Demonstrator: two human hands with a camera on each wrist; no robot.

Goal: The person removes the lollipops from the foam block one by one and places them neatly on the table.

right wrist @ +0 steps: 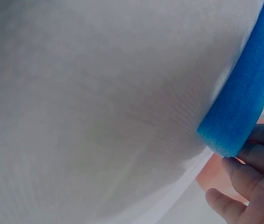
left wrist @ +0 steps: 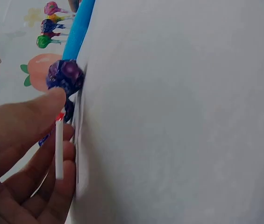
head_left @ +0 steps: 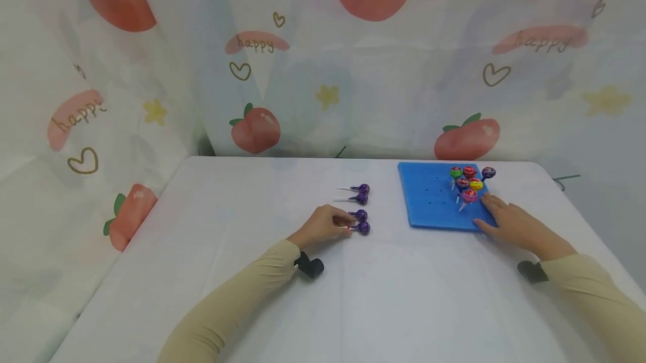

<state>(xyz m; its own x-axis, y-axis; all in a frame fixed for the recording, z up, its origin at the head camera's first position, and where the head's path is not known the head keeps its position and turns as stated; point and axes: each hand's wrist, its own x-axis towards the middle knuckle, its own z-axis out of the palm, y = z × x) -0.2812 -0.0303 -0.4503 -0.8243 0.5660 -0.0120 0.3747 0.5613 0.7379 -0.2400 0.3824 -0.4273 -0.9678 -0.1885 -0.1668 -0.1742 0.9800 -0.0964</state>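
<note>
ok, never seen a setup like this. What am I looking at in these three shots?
There's no robot here: a person is working bare-handed. The wide picture comes from a head-worn camera looking forward and down; the other two come from cameras worn on each wrist. On the white-covered table, four purple lollipops are lined up to the left of a blue board, which has six more lollipops stuck in it. The left hand pinches the nearest purple lollipop, just below its wrapped head. The right hand touches the board at its near right corner and holds no lollipop.
</note>
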